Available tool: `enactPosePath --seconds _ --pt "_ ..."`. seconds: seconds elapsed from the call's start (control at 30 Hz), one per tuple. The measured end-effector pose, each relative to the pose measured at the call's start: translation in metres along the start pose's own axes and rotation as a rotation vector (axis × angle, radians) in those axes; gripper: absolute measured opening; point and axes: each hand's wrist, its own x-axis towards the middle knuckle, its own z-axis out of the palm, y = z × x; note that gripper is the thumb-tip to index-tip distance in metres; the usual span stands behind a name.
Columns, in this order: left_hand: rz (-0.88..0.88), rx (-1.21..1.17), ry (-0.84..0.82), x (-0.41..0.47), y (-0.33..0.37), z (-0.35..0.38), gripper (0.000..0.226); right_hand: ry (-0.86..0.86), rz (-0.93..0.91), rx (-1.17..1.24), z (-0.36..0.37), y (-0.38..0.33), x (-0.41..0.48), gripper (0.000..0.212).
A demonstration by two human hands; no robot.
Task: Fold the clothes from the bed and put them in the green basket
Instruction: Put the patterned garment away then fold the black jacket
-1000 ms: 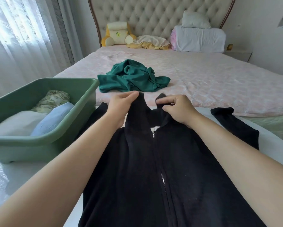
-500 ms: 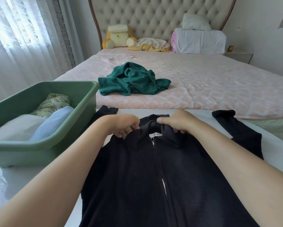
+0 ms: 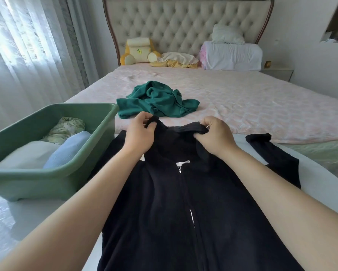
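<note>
While clothes (image 3: 27, 155) are stowed in the basket (image 3: 52, 180), the jacket (image 3: 164, 212) is pinched at the collar by left hand (image 3: 139, 132) and right hand (image 3: 215, 135); a green top (image 3: 158, 100) is left unfolded.

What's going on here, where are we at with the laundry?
A person has a black zip-up jacket spread front-up on a white surface at the foot of the bed. The left hand and the right hand each grip its collar, and it is not yet folded. The green basket to the left already holds a few folded pieces. One crumpled green garment waits on the bed.
</note>
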Motion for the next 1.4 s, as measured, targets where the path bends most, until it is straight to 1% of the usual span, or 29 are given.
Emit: enactPosePath --seconds 0.03,0.13,0.2,0.27,0.33,0.37,0.4,0.43,0.47,0.5,0.53,0.63,0.67,0.7,0.77,0.8,0.9,0.93,1.0,1.07,1.13,1.17,1.2,1.23,1.27,1.3,1.33,1.37,1.4 --pt "0.006 -0.031 -0.054 -0.005 0.004 -0.003 0.013 -0.061 -0.021 -0.028 -0.004 -0.002 -0.006 0.021" --pt "0.005 -0.002 -0.37 -0.024 0.009 -0.012 0.027 -0.307 -0.047 -0.112 -0.015 -0.003 -0.025 0.029" --pt "0.06 0.162 -0.543 -0.04 0.012 -0.02 0.028 -0.437 -0.053 -0.171 -0.023 -0.005 -0.036 0.043" --pt "0.064 0.276 -0.729 -0.053 0.015 -0.031 0.028 -0.538 -0.03 -0.236 -0.032 -0.011 -0.045 0.05" --pt "-0.023 0.418 -0.997 -0.065 0.018 -0.045 0.024 -0.705 0.031 -0.344 -0.04 -0.017 -0.052 0.045" --pt "-0.072 0.513 -1.11 -0.071 0.02 -0.051 0.021 -0.839 0.095 -0.4 -0.044 -0.021 -0.057 0.038" --pt "-0.111 0.594 -1.172 -0.076 0.02 -0.056 0.018 -0.992 0.178 -0.447 -0.048 -0.024 -0.063 0.032" --pt "-0.13 0.635 -1.177 -0.082 0.019 -0.058 0.016 -1.109 0.246 -0.481 -0.049 -0.026 -0.069 0.027" --pt "-0.127 0.643 -1.127 -0.086 0.018 -0.059 0.017 -1.153 0.276 -0.499 -0.05 -0.028 -0.075 0.025" --pt "-0.113 0.624 -1.03 -0.09 0.017 -0.058 0.022 -1.117 0.282 -0.496 -0.051 -0.03 -0.08 0.028" --pt "-0.097 0.596 -0.901 -0.092 0.016 -0.057 0.028 -1.016 0.26 -0.495 -0.052 -0.032 -0.084 0.031" --pt "-0.008 0.574 -0.536 -0.096 0.018 -0.05 0.033 -0.598 0.06 -0.563 -0.046 -0.039 -0.09 0.028" --pt "0.026 0.57 -0.447 -0.096 0.018 -0.046 0.032 -0.494 -0.001 -0.543 -0.041 -0.042 -0.092 0.024" --pt "0.055 0.56 -0.388 -0.096 0.017 -0.042 0.031 -0.435 -0.055 -0.525 -0.034 -0.043 -0.094 0.031" --pt "0.084 0.564 -0.355 -0.097 0.012 -0.034 0.034 -0.426 -0.153 -0.551 -0.02 -0.043 -0.098 0.059" --pt "0.066 0.591 -0.381 -0.098 0.009 -0.031 0.041 -0.432 -0.181 -0.595 -0.015 -0.042 -0.099 0.066" --pt "-0.102 0.65 -0.494 -0.095 0.0 -0.028 0.055 -0.472 -0.161 -0.664 -0.009 -0.035 -0.097 0.066" --pt "-0.151 0.627 -0.517 -0.094 -0.003 -0.027 0.051 -0.485 -0.132 -0.637 -0.009 -0.032 -0.097 0.065" --pt "-0.159 0.541 -0.505 -0.094 -0.004 -0.026 0.023 -0.461 -0.065 -0.535 -0.011 -0.028 -0.096 0.066" --pt "-0.093 0.425 -0.385 -0.094 0.007 -0.026 0.008 -0.409 -0.001 -0.406 -0.014 -0.024 -0.093 0.071" --pt "0.05 0.287 -0.25 -0.092 0.024 -0.031 0.008 -0.385 0.033 -0.297 -0.018 -0.023 -0.089 0.082" --pt "0.106 0.208 -0.265 -0.091 0.031 -0.035 0.013 -0.388 0.033 -0.261 -0.022 -0.023 -0.086 0.088" --pt "0.127 0.151 -0.365 -0.091 0.038 -0.041 0.019 -0.402 0.029 -0.226 -0.026 -0.021 -0.083 0.091" --pt "0.101 0.139 -0.552 -0.094 0.042 -0.048 0.023 -0.429 0.018 -0.199 -0.03 -0.021 -0.082 0.091" --pt "0.036 0.168 -0.806 -0.1 0.046 -0.054 0.025 -0.464 0.002 -0.183 -0.033 -0.02 -0.081 0.088" --pt "-0.049 0.226 -1.054 -0.107 0.049 -0.061 0.024 -0.503 -0.02 -0.184 -0.035 -0.019 -0.081 0.081" --pt "-0.123 0.296 -1.247 -0.113 0.05 -0.066 0.025 -0.542 -0.042 -0.196 -0.036 -0.017 -0.082 0.072" --pt "-0.169 0.353 -1.346 -0.118 0.05 -0.068 0.026 -0.576 -0.059 -0.213 -0.036 -0.016 -0.084 0.062" --pt "-0.174 0.388 -1.336 -0.12 0.047 -0.068 0.025 -0.599 -0.077 -0.227 -0.036 -0.016 -0.087 0.053"
